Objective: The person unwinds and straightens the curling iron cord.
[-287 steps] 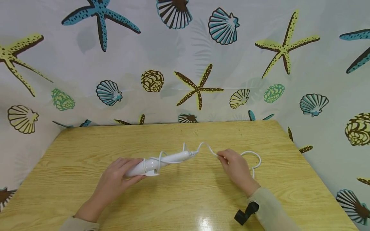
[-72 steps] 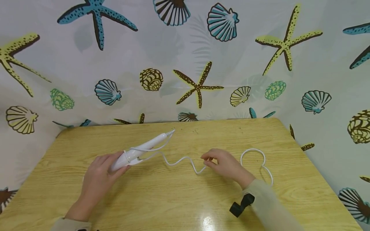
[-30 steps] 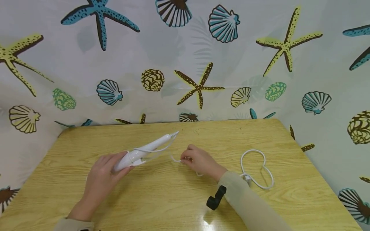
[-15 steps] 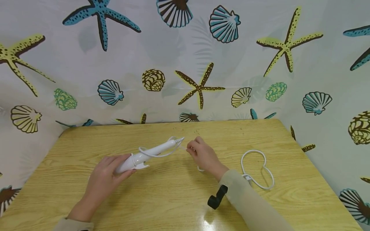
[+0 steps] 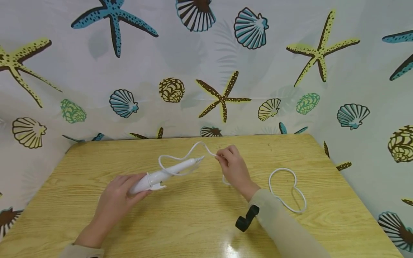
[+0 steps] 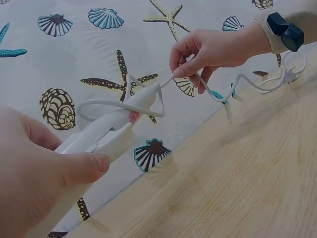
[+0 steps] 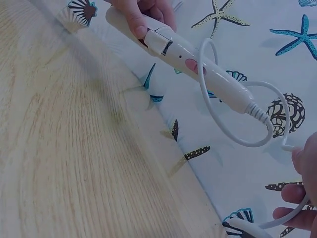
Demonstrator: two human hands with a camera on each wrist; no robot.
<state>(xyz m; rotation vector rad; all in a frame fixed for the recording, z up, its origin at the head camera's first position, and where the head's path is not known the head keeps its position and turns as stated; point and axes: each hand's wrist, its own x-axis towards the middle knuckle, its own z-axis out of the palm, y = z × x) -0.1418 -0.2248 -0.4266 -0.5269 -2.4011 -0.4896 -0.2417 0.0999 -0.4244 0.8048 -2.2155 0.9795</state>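
My left hand [image 5: 119, 197] grips the thick end of a white curling iron [image 5: 174, 169], which tilts up to the right above the table. A lever [image 6: 116, 144] stands off its side near the thumb, and a pink mark [image 7: 193, 65] shows on the handle in the right wrist view. From the ribbed tip, the white cord [image 5: 175, 157] makes a loose loop round the handle. My right hand [image 5: 235, 170] pinches the cord between thumb and fingertips, right of the tip. In the left wrist view, the cord runs on past that hand to a plug [image 6: 290, 75].
The rest of the cord lies in a heart-shaped loop [image 5: 295, 179] on the wooden table [image 5: 193, 222], right of my right forearm. A shell-and-starfish cloth [image 5: 190, 118] hangs behind and beside the table. A black device [image 5: 246, 218] is strapped at my right wrist.
The cord was wound more tightly round the handle at first; now it loops loosely. Lately my right hand has moved leftward, then up and slightly right, lifting the cord above the curling iron.
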